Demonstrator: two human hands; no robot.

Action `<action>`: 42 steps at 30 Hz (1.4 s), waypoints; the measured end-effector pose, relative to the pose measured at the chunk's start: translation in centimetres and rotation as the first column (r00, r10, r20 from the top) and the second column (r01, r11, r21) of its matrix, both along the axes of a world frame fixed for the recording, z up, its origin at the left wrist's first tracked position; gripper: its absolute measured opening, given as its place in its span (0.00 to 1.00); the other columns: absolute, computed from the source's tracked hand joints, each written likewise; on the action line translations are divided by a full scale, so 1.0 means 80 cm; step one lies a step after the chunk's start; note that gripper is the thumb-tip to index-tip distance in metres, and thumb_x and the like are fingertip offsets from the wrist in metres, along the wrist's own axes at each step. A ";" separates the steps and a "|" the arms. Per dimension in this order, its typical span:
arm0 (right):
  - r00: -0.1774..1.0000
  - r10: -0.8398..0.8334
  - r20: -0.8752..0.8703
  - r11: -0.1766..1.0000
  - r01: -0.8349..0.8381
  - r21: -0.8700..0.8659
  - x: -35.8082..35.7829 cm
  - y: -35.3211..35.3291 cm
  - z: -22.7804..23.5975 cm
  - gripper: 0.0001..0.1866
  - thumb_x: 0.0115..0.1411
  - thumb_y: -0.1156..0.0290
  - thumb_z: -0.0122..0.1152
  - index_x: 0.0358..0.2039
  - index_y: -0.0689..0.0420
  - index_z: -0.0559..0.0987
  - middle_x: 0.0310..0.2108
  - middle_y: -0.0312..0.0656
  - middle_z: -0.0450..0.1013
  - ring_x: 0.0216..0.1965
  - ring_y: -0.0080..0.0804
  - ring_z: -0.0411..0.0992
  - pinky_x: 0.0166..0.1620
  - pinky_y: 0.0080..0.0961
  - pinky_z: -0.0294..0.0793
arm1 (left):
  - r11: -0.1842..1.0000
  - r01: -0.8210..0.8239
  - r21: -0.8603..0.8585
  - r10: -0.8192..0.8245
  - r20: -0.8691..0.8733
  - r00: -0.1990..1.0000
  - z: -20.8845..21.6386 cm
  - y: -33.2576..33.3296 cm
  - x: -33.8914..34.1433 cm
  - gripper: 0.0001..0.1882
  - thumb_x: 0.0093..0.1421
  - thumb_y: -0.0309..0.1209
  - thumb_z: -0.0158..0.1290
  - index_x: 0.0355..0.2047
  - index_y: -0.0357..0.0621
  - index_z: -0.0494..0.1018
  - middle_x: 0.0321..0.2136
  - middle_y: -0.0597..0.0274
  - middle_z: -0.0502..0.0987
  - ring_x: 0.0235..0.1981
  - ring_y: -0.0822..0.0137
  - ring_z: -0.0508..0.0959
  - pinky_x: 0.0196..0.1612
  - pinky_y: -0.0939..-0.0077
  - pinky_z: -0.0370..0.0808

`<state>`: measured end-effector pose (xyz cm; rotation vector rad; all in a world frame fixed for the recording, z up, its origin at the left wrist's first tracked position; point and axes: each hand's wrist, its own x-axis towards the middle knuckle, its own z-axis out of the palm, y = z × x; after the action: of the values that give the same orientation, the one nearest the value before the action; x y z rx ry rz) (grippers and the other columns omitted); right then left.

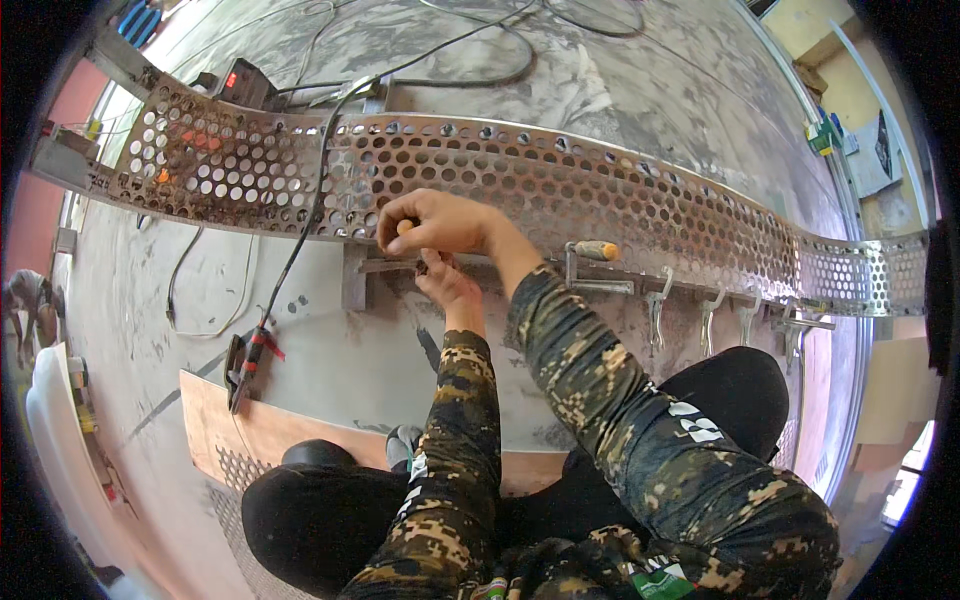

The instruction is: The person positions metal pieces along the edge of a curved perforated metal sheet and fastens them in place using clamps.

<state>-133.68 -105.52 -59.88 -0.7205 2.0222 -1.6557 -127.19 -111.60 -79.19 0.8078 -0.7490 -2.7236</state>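
My right hand [440, 220] is closed round a light wooden handle [405, 228], whose rounded end shows between thumb and fingers. It hangs over the front edge of a long perforated metal sheet [560, 175]. Just below, my left hand [450, 283] is closed with its fingertips at something dark and small, mostly hidden, under that edge. To the right, a bar clamp with a wooden handle [597, 250] grips the sheet's front edge. Several locking clamps [656, 312] hang along the same edge farther right.
A black-and-red welding electrode holder [250, 360] lies left on a brown board [290, 415], its cable [318, 190] crossing the sheet. A black box with a red display [245, 85] stands behind the sheet's left end. At far left, another person [35, 305] bends down.
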 end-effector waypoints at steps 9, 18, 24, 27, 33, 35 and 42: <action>0.935 0.111 -0.337 0.892 0.055 0.448 0.015 0.010 0.034 0.13 0.48 0.81 0.58 0.36 0.59 0.74 0.33 0.44 0.75 0.35 0.44 0.73 0.39 0.33 0.72 | 1.000 -0.022 0.021 0.021 0.036 0.999 -0.003 -0.002 -0.005 0.24 0.57 0.38 0.59 0.45 0.32 0.65 0.42 0.56 0.73 0.42 0.63 0.74 0.44 0.69 0.72; 0.636 0.268 -0.723 0.764 0.317 0.562 0.035 -0.015 0.038 0.09 0.48 0.74 0.60 0.31 0.59 0.75 0.31 0.44 0.73 0.35 0.43 0.75 0.34 0.33 0.76 | 0.987 -0.101 0.122 0.098 0.037 0.995 -0.025 0.010 -0.007 0.26 0.60 0.37 0.59 0.49 0.35 0.59 0.45 0.57 0.69 0.43 0.65 0.72 0.46 0.70 0.73; 0.232 0.747 -0.623 0.534 0.350 0.770 0.024 -0.020 0.055 0.05 0.49 0.68 0.59 0.22 0.56 0.77 0.26 0.39 0.71 0.29 0.31 0.76 0.30 0.24 0.75 | 0.982 -0.185 -0.041 0.184 -0.035 0.982 -0.021 0.012 -0.008 0.26 0.58 0.37 0.61 0.45 0.38 0.59 0.43 0.60 0.68 0.44 0.68 0.70 0.47 0.72 0.71; 0.238 0.809 -0.537 0.439 0.364 0.822 0.021 -0.012 0.061 0.06 0.51 0.67 0.57 0.21 0.55 0.76 0.23 0.38 0.71 0.26 0.31 0.76 0.29 0.24 0.75 | 0.974 -0.151 -0.171 0.161 0.049 0.986 0.010 0.025 -0.005 0.28 0.56 0.37 0.63 0.45 0.38 0.57 0.42 0.60 0.68 0.44 0.69 0.70 0.48 0.73 0.70; 0.578 0.653 -0.490 0.369 0.322 0.872 0.030 -0.031 0.069 0.08 0.54 0.66 0.57 0.28 0.57 0.76 0.23 0.44 0.74 0.27 0.40 0.78 0.29 0.32 0.75 | 0.954 -0.166 -0.250 0.191 0.076 0.979 0.056 0.013 -0.005 0.32 0.55 0.38 0.64 0.45 0.33 0.56 0.42 0.55 0.68 0.43 0.67 0.71 0.46 0.74 0.72; 0.676 0.588 -0.444 0.342 0.290 0.894 0.026 -0.037 0.075 0.09 0.54 0.65 0.57 0.30 0.58 0.76 0.23 0.45 0.75 0.29 0.42 0.78 0.30 0.34 0.76 | 0.951 -0.182 -0.248 0.206 0.072 0.976 0.064 0.016 -0.003 0.31 0.55 0.38 0.64 0.44 0.33 0.56 0.41 0.54 0.68 0.43 0.67 0.71 0.46 0.75 0.72; 0.692 0.446 -0.568 0.748 0.061 0.661 0.007 -0.041 0.062 0.09 0.52 0.70 0.59 0.32 0.62 0.77 0.30 0.47 0.77 0.35 0.38 0.76 0.38 0.30 0.73 | 0.969 -0.248 -0.015 0.247 -0.048 0.968 0.023 0.002 -0.012 0.30 0.55 0.36 0.63 0.45 0.34 0.56 0.45 0.53 0.66 0.47 0.66 0.71 0.49 0.73 0.71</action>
<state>-133.09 -108.77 -54.93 -1.3785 2.6456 -0.4334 -128.16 -111.40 -77.38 0.7754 -0.6195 -2.4988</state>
